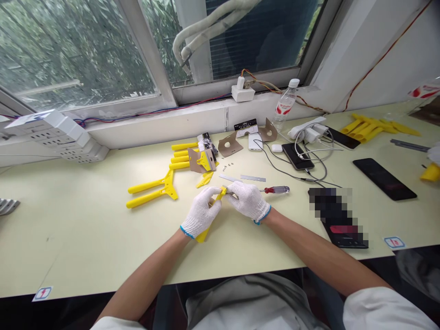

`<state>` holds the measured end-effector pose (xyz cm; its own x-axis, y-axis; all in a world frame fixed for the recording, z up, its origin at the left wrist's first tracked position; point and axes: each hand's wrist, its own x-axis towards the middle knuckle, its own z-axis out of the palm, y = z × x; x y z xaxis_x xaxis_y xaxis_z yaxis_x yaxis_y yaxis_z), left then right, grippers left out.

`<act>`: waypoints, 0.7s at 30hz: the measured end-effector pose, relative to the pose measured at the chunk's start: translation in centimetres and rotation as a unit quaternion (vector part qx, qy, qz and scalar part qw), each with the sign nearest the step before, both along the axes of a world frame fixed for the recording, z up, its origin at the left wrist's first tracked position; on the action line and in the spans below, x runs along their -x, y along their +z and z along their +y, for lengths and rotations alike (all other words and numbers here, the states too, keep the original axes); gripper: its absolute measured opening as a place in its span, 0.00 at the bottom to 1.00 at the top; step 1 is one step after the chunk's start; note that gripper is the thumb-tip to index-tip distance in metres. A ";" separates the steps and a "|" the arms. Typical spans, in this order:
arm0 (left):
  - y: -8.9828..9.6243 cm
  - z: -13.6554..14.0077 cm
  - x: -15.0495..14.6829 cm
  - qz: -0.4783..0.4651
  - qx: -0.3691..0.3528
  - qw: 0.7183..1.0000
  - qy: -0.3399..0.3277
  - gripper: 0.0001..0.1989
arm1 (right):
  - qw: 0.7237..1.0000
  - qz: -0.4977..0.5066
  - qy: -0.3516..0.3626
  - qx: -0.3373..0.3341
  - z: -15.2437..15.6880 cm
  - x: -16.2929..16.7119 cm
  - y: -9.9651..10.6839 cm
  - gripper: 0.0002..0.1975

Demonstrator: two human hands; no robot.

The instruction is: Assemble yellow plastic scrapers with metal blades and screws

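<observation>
My left hand [202, 211], in a white knit glove with a blue cuff, is closed around a yellow plastic scraper [203, 234]. One end of the scraper slants toward me below the palm. At its far end, the gloved fingers of my right hand [248, 200] are pinched together; a small greyish metal part shows there, too covered to name. A screwdriver [277, 189] with a red and clear handle lies just right of my right hand, its shaft partly behind the fingers. Beyond my hands are two flat blades [253, 178], several small screws [224, 168] and a loose yellow scraper piece [205, 179].
Two yellow scrapers [146, 187] lie at left, with packaged ones [203, 160] behind. Cardboard [230, 144], a bottle [286, 106], phones [384, 178] and tangled cables [311, 133] occupy the back and right. Another person's gloved hand [435, 156] shows at the right edge.
</observation>
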<state>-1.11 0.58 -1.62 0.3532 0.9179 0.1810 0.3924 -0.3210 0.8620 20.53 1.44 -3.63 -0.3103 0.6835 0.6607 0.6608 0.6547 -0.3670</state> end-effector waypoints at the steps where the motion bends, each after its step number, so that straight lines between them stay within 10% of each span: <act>1: 0.0 0.0 0.0 0.002 0.004 1.000 0.001 0.19 | 1.000 -0.001 0.004 0.003 0.0 0.0 0.0 0.03; 21: -0.1 0.5 -0.5 -0.010 0.034 0.999 0.023 0.17 | 0.996 0.007 -0.046 0.077 0.4 1.1 -1.5 0.05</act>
<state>-0.61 1.11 -1.73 0.3080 0.9431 0.1250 0.3880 -0.2445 0.8887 19.46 1.88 -5.17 -0.2328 0.8017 0.5506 0.7094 0.5272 -0.4678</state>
